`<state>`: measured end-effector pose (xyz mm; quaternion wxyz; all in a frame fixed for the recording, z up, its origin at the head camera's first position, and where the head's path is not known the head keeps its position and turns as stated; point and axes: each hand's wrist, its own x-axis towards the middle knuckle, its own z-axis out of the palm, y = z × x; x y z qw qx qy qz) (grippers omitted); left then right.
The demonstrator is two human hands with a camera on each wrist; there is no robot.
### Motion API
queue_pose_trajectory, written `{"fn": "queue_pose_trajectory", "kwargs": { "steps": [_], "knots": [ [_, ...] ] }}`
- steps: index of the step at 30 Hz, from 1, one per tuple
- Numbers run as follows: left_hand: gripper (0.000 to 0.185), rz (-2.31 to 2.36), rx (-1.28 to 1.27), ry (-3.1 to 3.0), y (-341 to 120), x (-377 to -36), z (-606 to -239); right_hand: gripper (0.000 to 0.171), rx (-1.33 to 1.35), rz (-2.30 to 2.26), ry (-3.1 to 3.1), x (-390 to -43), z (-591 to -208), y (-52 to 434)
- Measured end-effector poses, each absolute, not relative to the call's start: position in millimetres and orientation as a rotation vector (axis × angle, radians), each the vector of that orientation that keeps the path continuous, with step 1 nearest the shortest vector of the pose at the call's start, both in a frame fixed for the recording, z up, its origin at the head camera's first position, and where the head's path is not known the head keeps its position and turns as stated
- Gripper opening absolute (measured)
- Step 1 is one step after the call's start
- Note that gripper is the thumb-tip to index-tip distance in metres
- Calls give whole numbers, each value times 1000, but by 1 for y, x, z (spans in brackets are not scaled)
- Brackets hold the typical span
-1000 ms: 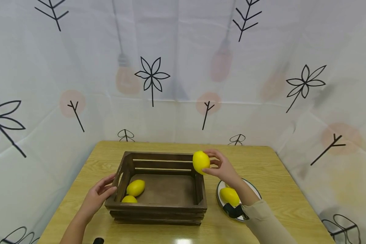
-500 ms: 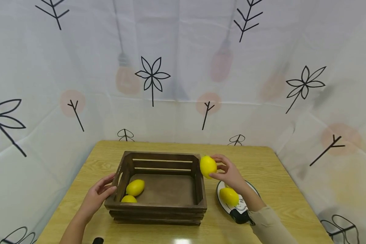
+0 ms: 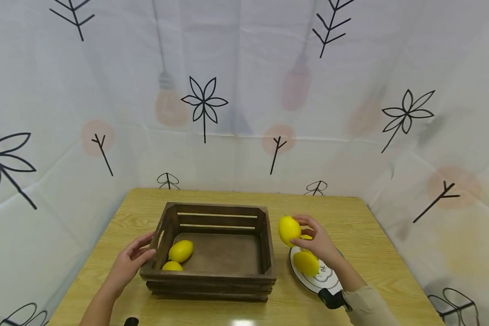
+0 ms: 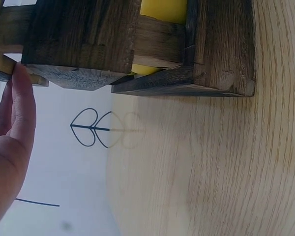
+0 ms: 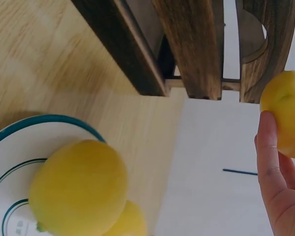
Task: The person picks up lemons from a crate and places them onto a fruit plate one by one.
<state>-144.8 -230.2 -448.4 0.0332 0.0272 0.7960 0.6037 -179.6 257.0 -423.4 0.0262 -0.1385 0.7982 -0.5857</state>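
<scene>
My right hand pinches a yellow lemon between thumb and fingers, in the air between the crate and the plate. In the right wrist view, this lemon shows at the right edge. A brown wooden crate with slatted sides stands on the table. Inside its left end lie two lemons. My left hand rests against the crate's left wall with its fingers fairly straight. On a white plate with a dark green rim sit lemons, partly overlapping; my right hand hides part of them.
The light wooden table ends at a white patterned cloth behind and at both sides. A small black object shows at the bottom edge. A black wrist device sits at the right sleeve.
The right hand has moved right and slightly down with the lemon, from the crate's right rim to near the plate. The left hand and the crate look unmoved.
</scene>
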Motion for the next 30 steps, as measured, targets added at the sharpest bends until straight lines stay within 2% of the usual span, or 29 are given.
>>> {"fn": "queue_pose_trajectory", "kwargs": {
  "steps": [30],
  "knots": [
    [56, 1849, 99, 2468, -230, -147, -452, 58, -122, -1665, 2670, -171, -450, 310]
  ]
}}
